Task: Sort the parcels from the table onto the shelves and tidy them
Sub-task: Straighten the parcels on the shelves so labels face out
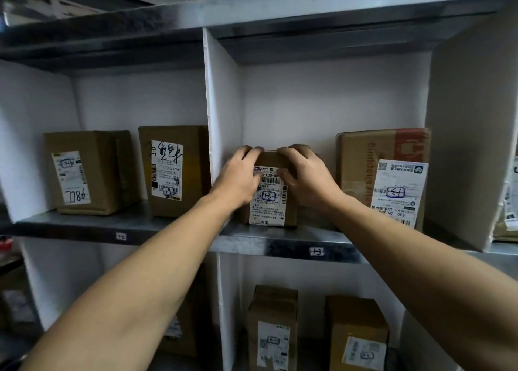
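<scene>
Head camera looks along two bare forearms that reach up and forward into a shelving unit. The left hand (238, 177) and the right hand (305, 174) both grip one small parcel (276, 205). Their fingers curl over its top edge and their thumbs lie against its front face.

The small parcel is a plain brown cardboard box with square corners. It stands upright on the metal shelf (173, 230), near the front edge of the middle compartment. Its long axis runs vertically and it is taller than it is wide. A white printed label with barcodes covers most of the front, which faces the camera.

The shelf is dull grey sheet metal, and a small handwritten tag (316, 251) is stuck to its front lip. Below it, two more cardboard boxes (273, 328) stand on the lower level.

Just left of the hands rises a smooth white divider (221, 104). Beyond it stand two brown boxes (171, 171), both upright with labels forward. On the right of the same compartment a larger parcel (361, 169) stands against the side panel, apart from the small parcel. It is brown with red print, and its white label is upside down. Behind everything is a flat white back wall.
</scene>
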The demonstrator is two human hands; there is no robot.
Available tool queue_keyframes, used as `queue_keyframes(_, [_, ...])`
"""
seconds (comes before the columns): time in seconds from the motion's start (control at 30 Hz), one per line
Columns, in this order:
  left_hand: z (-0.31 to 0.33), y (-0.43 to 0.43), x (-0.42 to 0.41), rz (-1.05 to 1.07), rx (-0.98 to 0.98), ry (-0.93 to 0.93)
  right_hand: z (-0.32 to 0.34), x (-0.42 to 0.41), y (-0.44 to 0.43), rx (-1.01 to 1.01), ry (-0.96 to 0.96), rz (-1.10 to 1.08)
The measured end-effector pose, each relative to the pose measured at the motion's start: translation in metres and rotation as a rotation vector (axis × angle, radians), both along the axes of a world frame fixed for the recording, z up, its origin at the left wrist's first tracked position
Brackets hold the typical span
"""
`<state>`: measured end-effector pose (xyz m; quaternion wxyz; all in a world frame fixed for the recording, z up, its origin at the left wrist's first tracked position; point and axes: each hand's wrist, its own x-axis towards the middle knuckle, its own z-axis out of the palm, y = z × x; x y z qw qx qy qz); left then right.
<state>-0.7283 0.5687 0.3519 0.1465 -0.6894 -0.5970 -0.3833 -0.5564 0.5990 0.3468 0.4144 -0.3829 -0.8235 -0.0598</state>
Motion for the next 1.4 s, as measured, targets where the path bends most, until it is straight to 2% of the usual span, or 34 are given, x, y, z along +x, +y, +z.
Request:
queue_keyframes(0.27, [-0.004,0.003,0.001,0.014,0.019,-0.002,-0.007,0.001,0.004,-0.007,0.063,0.010])
queue_keyframes(0.67, [-0.003,-0.002,-0.001,-0.015,-0.007,-0.021,-0.004,0.001,-0.010,-0.039,0.009,-0.031])
queue_keyframes(1.07, [0.001,-0.017,-0.002,-0.107,0.215,0.026,0.002,0.022,-0.045,0.234,-0.237,-0.283])
queue_keyframes(1.23, [0.013,-0.016,0.022,-0.239,0.310,0.059,0.011,0.057,-0.065,0.378,-0.249,-0.389])
queue_keyframes(1.4, [0.017,-0.011,0.066,-0.360,0.359,0.071,0.015,0.111,-0.076,0.343,-0.176,-0.467])
